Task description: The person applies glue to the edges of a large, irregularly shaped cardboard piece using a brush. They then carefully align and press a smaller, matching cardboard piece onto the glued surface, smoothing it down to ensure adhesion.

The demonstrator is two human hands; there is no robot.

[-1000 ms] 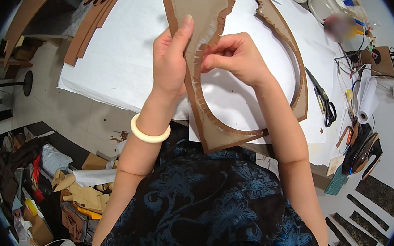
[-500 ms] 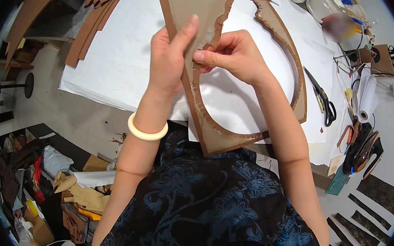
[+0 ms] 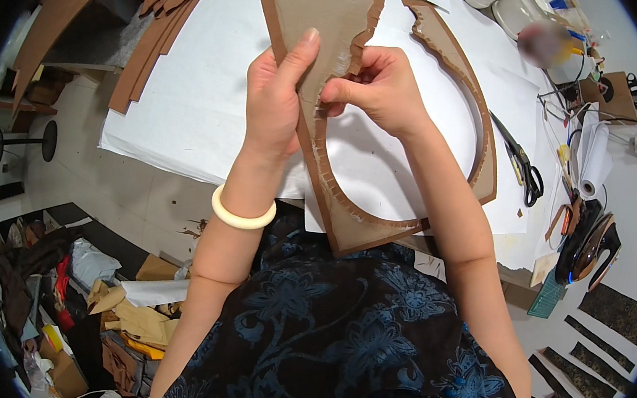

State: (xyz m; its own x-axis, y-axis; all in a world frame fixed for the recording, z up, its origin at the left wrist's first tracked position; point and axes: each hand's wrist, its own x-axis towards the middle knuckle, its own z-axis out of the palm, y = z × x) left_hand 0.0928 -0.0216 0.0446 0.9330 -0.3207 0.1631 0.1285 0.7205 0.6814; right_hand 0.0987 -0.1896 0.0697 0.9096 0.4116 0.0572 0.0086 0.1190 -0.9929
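A flat beige panel (image 3: 306, 13) with a brown edging folded over its rim is held up above the white-covered table. Its shape curves round a large opening, and the edging along the inner curve is snipped into small tabs. My left hand (image 3: 272, 102) grips the panel's narrow part from the left, thumb on top and fingers underneath. On the inner edge, my right hand (image 3: 379, 90) pinches the brown edging between thumb and fingers; its fingertips are partly hidden behind the panel. A pair of black-handled scissors (image 3: 522, 157) lies right of the panel.
White paper (image 3: 190, 94) covers the table. Brown fabric strips (image 3: 157, 38) lie at the far left. An iron (image 3: 597, 253) stands at the right, near a paper roll (image 3: 591, 168). Scrap-filled boxes (image 3: 62, 312) sit on the floor at lower left; dark patterned strips (image 3: 577, 377) lie lower right.
The upper part of the panel has shifted slightly right and turned a little in my hands. My right hand's fingers have moved slightly along the inner edge; both hands keep their hold.
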